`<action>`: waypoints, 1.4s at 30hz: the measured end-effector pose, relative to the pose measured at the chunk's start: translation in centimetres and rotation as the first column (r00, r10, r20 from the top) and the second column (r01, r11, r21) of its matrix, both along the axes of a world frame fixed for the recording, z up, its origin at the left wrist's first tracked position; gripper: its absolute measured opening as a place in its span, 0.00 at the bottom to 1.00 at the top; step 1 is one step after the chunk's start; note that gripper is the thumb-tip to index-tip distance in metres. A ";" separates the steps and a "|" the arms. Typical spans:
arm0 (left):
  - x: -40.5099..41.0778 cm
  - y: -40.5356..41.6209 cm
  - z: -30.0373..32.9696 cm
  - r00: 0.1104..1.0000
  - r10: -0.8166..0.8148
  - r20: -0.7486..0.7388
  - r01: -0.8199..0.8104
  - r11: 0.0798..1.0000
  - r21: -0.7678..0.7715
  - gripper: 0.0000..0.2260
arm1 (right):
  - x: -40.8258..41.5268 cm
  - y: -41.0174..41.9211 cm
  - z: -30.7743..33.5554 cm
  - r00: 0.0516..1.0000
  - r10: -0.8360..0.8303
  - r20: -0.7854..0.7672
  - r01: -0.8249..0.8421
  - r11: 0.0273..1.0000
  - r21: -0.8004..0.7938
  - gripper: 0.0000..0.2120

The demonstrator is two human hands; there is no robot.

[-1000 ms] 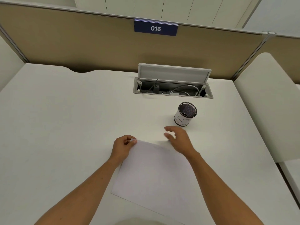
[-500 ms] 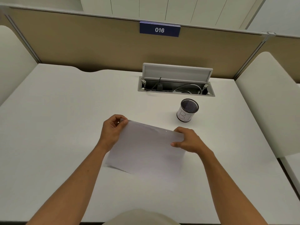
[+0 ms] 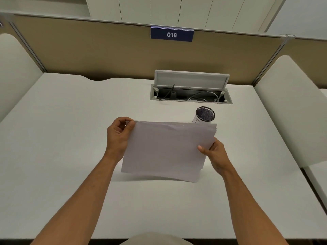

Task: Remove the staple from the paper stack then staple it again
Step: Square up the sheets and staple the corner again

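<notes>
A white paper stack [image 3: 164, 149] is held up off the desk, tilted toward me, with its sheets fanning slightly at the right edge. My left hand [image 3: 118, 137] pinches its top left corner. My right hand [image 3: 215, 154] grips its right edge, thumb on the front face. A tiny bright speck near the top edge may be the staple; it is too small to tell. No stapler or staple remover is visible.
A mesh pen cup [image 3: 204, 114] stands just behind the paper's top right corner. Behind it an open cable tray [image 3: 191, 96] with its lid raised is set into the white desk [image 3: 62, 138]. Tan partitions enclose the desk at the back and sides.
The paper stack lay flat on the desk under my hands; both hands have since gripped it and lifted it upright off the surface. My right hand slid to the right edge.
</notes>
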State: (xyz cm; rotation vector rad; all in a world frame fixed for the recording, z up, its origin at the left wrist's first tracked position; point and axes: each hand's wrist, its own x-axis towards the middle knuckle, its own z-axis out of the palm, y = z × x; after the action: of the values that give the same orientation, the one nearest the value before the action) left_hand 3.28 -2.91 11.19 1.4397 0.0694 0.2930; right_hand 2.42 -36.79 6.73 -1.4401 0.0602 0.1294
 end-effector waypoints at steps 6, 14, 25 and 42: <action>-0.1 -0.4 0.5 0.996 0.043 0.083 -0.044 0.999 0.010 0.04 | 0.5 0.6 1.1 0.981 -0.150 0.127 0.164 0.981 -0.108 0.15; -0.8 -1.0 -1.0 0.997 0.005 0.071 -0.010 0.997 0.077 0.19 | 0.5 2.2 1.5 0.965 -0.193 0.180 0.210 0.974 -0.082 0.15; -2.0 -0.8 -2.8 0.996 0.083 -0.018 -0.079 0.985 0.156 0.16 | -0.3 3.3 -0.2 0.963 -0.226 0.145 0.250 0.951 -0.181 0.18; -2.2 -1.4 -6.2 0.971 0.083 -0.226 -0.051 0.988 0.144 0.18 | -1.2 4.5 -3.5 0.968 -0.249 -0.022 0.235 0.936 -0.263 0.16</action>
State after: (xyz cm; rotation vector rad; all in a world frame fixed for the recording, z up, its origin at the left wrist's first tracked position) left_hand 1.10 -4.33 5.03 1.6065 0.2933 0.1865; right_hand 1.25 -32.28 3.24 -1.6771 0.3091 -0.0439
